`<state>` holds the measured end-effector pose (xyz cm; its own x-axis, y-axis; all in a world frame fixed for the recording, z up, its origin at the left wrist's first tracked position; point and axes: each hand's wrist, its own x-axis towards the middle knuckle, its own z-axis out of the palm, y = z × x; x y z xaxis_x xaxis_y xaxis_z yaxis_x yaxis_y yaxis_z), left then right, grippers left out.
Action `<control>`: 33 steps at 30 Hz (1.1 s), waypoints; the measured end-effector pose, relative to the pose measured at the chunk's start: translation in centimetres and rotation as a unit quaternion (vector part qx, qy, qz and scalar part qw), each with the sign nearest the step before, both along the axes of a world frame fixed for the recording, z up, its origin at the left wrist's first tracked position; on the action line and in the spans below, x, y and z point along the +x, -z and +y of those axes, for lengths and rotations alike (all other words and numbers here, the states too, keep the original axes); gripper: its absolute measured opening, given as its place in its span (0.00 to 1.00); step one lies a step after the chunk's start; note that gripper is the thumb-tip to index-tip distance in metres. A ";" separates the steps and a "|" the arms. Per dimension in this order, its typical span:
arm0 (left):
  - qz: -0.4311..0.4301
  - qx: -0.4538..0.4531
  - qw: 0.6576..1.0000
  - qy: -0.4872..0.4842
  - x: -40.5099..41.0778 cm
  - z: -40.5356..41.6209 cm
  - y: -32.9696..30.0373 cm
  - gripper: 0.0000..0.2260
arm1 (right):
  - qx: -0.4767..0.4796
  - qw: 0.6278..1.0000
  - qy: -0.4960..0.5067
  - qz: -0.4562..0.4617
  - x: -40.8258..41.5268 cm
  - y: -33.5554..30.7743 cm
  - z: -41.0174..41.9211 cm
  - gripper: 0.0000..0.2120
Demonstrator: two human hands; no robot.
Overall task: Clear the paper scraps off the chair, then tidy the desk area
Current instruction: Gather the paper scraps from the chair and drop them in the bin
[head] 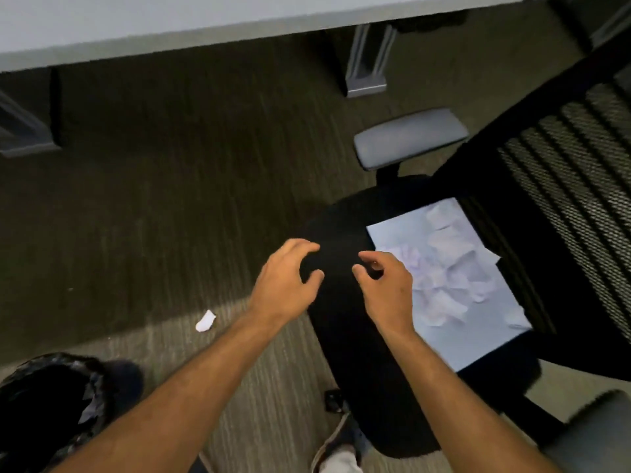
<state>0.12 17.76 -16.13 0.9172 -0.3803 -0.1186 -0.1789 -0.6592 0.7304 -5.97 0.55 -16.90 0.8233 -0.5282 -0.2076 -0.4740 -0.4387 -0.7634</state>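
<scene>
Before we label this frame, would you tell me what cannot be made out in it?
All in the head view:
- Desk: its top is cut off by the upper edge.
- Bin: cropped at the left edge, and its dark liner hides the contents.
- Crumpled scraps on the sheet: blurred together, uncountable.
- Right hand: whether its fingers pinch a scrap is unclear.

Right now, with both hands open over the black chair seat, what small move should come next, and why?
Probably shift the right hand sideways onto the crumpled white paper scraps, which are piled on a flat white sheet beside it. Both it and the left hand are empty.
</scene>
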 end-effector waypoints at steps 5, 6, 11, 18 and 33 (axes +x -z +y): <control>0.015 0.043 0.995 0.089 -0.5 -10.5 1.0 0.22 | -0.030 0.999 0.040 0.020 -2.9 0.5 -11.9 0.08; 0.026 0.056 0.992 0.106 -0.6 -12.1 1.4 0.24 | -0.038 0.998 0.040 0.031 -3.5 0.7 -13.9 0.09; 0.053 0.147 0.977 0.148 -0.9 -17.9 3.5 0.29 | -0.086 0.991 0.019 0.101 -6.2 3.1 -20.8 0.14; 0.055 0.241 0.962 0.113 -0.2 -20.7 5.4 0.26 | -0.070 0.989 -0.034 0.129 -8.5 6.5 -22.7 0.22; 0.074 0.242 0.946 0.203 0.1 -20.4 6.0 0.33 | -0.183 0.944 -0.208 0.181 -5.6 8.0 -18.6 0.37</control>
